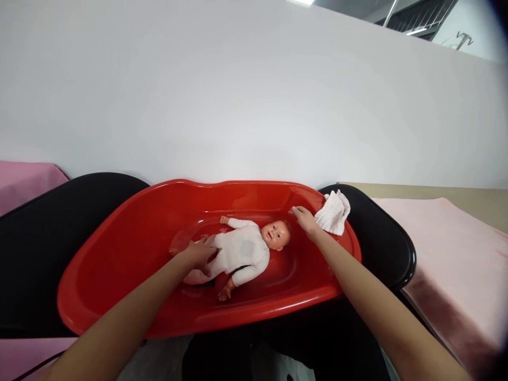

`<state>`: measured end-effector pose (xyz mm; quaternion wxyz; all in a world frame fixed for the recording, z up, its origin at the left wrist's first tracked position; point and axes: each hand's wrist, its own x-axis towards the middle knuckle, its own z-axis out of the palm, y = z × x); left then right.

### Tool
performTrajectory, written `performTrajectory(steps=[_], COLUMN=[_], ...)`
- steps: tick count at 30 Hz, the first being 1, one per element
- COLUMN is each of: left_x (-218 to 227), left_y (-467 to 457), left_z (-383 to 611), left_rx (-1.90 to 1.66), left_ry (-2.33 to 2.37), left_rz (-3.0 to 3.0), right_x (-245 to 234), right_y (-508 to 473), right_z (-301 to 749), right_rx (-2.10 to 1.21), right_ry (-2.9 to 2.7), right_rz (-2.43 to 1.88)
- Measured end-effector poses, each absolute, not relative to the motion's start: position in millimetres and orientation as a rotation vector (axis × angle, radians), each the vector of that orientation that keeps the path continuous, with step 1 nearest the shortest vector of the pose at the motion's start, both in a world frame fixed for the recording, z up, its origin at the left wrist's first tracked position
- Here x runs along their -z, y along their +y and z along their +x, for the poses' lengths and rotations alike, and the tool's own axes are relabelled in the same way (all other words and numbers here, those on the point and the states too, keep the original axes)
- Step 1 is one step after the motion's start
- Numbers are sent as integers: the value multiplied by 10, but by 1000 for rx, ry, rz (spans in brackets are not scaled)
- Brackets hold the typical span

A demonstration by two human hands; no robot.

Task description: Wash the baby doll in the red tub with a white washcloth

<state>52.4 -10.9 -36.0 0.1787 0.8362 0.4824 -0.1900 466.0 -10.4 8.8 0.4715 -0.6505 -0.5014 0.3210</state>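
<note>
A baby doll (244, 250) in a white sleepsuit lies on its back in a red plastic baby tub (119, 248), head to the right. My left hand (199, 254) rests on the doll's legs, fingers wrapped loosely over them. My right hand (305, 219) reaches to the tub's right end beside the doll's head, fingers stretched toward a white cloth (335, 212) draped over the rim. It touches or nearly touches the cloth's edge.
The tub sits on a black rounded table (35, 238) against a white wall. A pink towel (452, 248) covers a surface at the right. More pink fabric (24, 182) lies at the far left.
</note>
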Motion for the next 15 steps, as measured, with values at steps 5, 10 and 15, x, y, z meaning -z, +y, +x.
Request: performTrajectory(steps=[5, 10, 15], left_x=[490, 556, 534], left_y=[-78, -100, -105], left_z=[472, 480, 508], left_rx=[598, 572, 537], left_ry=[1457, 1504, 1454], left_rz=[2266, 2263, 2253], right_x=[203, 308, 342], right_y=[51, 94, 29], right_z=[4421, 4380, 4483], right_rx=[-1155, -1317, -1689], right_ry=[-838, -714, -394], right_rz=[-1629, -1698, -1552])
